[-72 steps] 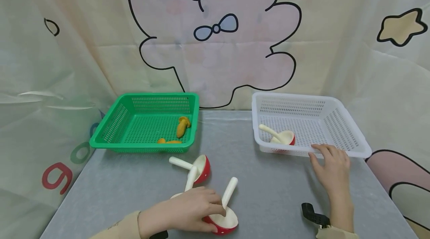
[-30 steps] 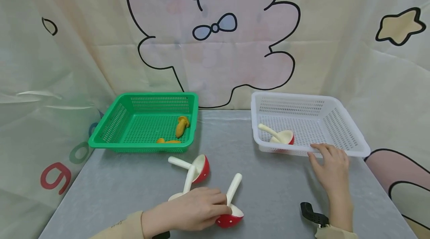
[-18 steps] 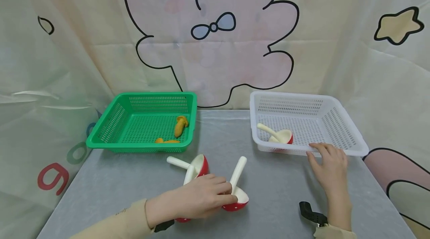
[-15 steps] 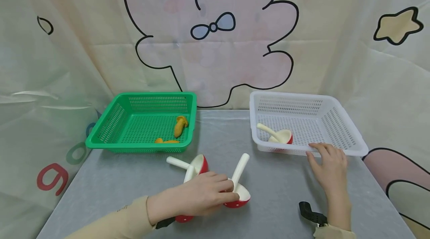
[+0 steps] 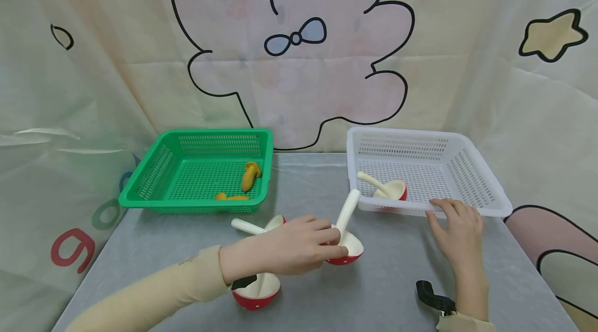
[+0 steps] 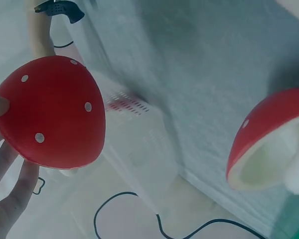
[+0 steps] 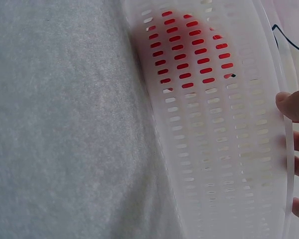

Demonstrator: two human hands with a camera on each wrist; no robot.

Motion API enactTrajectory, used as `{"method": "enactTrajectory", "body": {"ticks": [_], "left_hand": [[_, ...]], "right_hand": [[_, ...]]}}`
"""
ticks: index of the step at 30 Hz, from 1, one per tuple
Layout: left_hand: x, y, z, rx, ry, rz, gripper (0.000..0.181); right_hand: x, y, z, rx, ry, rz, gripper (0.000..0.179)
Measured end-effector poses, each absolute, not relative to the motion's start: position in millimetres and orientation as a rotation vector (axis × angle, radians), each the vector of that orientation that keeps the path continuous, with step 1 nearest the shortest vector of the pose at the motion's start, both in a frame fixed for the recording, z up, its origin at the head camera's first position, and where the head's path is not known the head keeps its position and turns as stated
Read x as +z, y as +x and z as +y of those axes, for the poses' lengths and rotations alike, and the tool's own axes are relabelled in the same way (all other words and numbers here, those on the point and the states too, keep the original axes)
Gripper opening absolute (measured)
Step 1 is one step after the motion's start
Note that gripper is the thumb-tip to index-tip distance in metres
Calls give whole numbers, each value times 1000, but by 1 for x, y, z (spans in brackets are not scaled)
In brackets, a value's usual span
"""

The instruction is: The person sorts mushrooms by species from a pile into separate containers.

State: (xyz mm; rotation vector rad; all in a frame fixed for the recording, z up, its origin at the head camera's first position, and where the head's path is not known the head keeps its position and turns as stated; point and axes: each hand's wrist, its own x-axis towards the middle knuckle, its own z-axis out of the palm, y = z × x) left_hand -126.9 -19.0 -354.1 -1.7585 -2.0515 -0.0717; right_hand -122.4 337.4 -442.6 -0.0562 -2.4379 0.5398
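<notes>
My left hand [image 5: 299, 246] pinches a red, white-spotted ladle [image 5: 352, 244] by the rim of its bowl; the cream handle points up and right. In the left wrist view the held ladle's round red underside [image 6: 55, 114] faces the camera. My right hand [image 5: 460, 233] grips the near rim of a white basket [image 5: 420, 208], thumb outside and fingers over the edge. Inside that basket lies another ladle [image 5: 396, 189], its red bowl showing through the slots in the right wrist view. Under my left forearm a ladle [image 5: 254, 301] is partly hidden; beyond it lies one more ladle [image 5: 246, 226].
On the left a green basket [image 5: 196, 202] holds a yellow mushroom-shaped piece [image 5: 251, 176] and a second yellow piece [image 5: 233, 197] near its front wall. Both baskets stand at the back of the grey-covered table [image 5: 383, 280], before a printed curtain [image 5: 448, 88].
My left hand has lifted the ladle and carried it forward and right towards the white basket, uncovering the nearer ladle's bowl. My right hand keeps its grip on the basket.
</notes>
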Motion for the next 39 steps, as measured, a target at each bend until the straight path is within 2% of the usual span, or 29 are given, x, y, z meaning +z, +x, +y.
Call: {"method": "enactTrajectory", "body": {"ticks": [15, 22, 30, 39], "left_hand": [[-321, -158, 7, 64, -1809, -1972, 24], [-307, -173, 23, 175, -1835, -1986, 31], [-303, -194, 43, 237, -1829, -2038, 36], [-303, -219, 71, 221, -1791, -2061, 33]], "right_hand": [[-443, -123, 335, 537, -72, -2464, 29], [-443, -124, 334, 537, -66, -2449, 29], [-441, -125, 334, 531, -64, -2445, 29], [-442, -123, 337, 526, -69, -2444, 28]]}}
